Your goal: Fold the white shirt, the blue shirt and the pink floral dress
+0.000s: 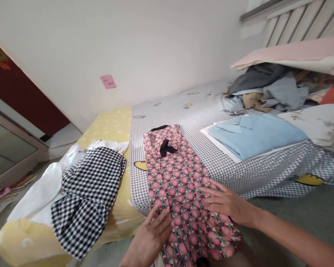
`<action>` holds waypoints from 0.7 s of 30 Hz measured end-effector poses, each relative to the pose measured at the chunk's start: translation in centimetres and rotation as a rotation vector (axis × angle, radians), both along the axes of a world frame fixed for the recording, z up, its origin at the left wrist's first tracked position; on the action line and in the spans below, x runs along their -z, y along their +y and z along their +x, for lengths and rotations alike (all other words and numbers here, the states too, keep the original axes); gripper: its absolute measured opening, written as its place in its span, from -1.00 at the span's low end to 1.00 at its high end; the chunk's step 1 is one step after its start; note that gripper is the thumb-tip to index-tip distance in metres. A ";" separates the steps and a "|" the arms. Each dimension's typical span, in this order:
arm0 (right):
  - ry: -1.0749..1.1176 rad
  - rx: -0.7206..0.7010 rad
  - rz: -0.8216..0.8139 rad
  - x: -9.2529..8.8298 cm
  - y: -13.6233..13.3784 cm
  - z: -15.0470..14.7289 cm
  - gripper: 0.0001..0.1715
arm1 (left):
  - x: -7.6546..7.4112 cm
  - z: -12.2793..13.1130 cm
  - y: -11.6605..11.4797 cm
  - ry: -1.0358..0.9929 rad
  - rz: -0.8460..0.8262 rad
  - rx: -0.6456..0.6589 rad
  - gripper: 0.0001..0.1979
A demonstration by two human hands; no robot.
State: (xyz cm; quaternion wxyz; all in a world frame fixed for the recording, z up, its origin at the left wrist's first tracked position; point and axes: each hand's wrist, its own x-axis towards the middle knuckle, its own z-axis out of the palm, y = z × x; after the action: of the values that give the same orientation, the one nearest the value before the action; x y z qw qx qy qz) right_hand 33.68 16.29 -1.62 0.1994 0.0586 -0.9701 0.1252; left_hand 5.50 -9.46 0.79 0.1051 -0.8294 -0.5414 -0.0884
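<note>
A pink floral garment (180,185) with black trim lies lengthwise on the bed, its lower end hanging over the near edge. A black cuff or tie (167,148) shows on its upper part. My left hand (156,231) rests on the left side of the garment, fingers stretched out over the cloth. On the right side, my right hand (225,204) lies with its fingers spread and touching the fabric. Neither hand grips anything that I can see.
To the left, a black-and-white checked garment with white sleeves (91,185) lies on yellow bedding (111,122). Folded light blue shirts (256,135) sit on the checked sheet (211,144) at right. Behind them is a heap of clothes (281,89). A wall (156,48) borders the bed.
</note>
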 end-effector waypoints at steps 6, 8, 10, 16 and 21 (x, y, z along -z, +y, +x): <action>-0.303 0.219 -0.872 -3.6 3.6 -3.5 -0.70 | -5.2 -1.1 4.3 -1.161 -0.530 -0.399 -0.85; -0.294 0.294 -1.172 -4.1 5.3 -5.5 -0.68 | -6.4 -2.2 6.9 -1.512 -0.525 -0.583 -0.91; -0.214 0.370 -1.400 -4.1 6.7 -7.5 -0.60 | -6.3 -3.7 9.5 -1.844 -0.418 -0.784 -0.87; -0.177 0.402 -1.595 -2.2 8.0 -9.5 -0.33 | -3.6 -6.7 12.8 -2.065 -0.301 -0.972 -0.78; -0.046 0.521 -1.592 -1.0 7.5 -9.0 -0.38 | -2.6 -7.2 12.4 -2.109 -0.293 -0.982 -0.80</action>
State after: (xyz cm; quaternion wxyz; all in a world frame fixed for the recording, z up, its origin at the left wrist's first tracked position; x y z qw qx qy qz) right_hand 24.64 23.81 -0.64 0.1838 -0.3284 -0.5782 0.7239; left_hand -1.68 2.94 3.39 -0.4694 -0.0515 -0.6276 -0.6190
